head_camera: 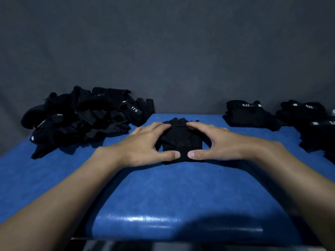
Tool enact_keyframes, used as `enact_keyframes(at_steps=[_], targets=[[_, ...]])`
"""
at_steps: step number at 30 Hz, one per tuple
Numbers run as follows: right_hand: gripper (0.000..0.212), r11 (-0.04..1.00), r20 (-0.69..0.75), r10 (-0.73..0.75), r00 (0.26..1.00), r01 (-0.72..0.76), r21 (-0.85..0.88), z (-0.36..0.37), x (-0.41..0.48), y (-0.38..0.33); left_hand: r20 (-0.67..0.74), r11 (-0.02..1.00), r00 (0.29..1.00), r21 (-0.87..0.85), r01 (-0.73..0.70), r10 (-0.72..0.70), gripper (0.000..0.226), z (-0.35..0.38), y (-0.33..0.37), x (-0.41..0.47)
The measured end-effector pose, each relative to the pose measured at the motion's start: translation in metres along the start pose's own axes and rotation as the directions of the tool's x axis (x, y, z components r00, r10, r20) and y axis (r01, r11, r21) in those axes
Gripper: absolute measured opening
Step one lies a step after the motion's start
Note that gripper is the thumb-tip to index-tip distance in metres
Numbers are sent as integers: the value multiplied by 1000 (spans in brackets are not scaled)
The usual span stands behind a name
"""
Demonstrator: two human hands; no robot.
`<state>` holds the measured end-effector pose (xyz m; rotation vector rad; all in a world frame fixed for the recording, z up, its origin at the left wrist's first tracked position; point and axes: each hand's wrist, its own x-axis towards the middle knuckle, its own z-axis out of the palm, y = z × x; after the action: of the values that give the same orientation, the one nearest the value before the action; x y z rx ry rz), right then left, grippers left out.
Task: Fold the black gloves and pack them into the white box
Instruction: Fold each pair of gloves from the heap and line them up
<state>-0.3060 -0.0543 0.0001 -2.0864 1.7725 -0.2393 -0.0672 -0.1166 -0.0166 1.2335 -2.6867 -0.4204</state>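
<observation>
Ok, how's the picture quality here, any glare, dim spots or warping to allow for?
Head view: dim overall, so the black glove under the left hand and right hand loses detail; a glare streak at the near edge of the blue table; wide-angle bending toward the sides.

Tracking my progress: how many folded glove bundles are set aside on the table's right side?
3. The first bundle lies at the far edge, right of centre; the second bundle further right; the third bundle nearer, at the frame's right edge. More may be cut off.
</observation>
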Motion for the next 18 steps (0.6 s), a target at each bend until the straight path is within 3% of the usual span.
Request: enact_keyframes(at_steps=[3, 7, 12, 16, 18], targets=[[98, 1000, -4, -13, 1000, 13, 21, -7, -4, 2, -3, 998, 999, 52, -45, 45, 107, 1, 8, -3], [85, 984, -138, -58, 989, 80, 157, -5, -5, 2, -28, 996, 997, 53, -65, 67, 106, 2, 11, -5], [93, 1000, 9, 27, 1000, -27, 6, 0, -7, 1, 32, 992, 999, 122, -30, 26, 110, 3, 8, -5], [96, 999, -13, 25, 1000, -25, 38, 0, -6, 3, 19, 990, 999, 135, -31, 28, 102, 1, 9, -6], [98, 997, -61, -9, 998, 14, 80, -1, -5, 1, -69, 991, 996, 120, -54, 62, 92, -2, 8, -7]])
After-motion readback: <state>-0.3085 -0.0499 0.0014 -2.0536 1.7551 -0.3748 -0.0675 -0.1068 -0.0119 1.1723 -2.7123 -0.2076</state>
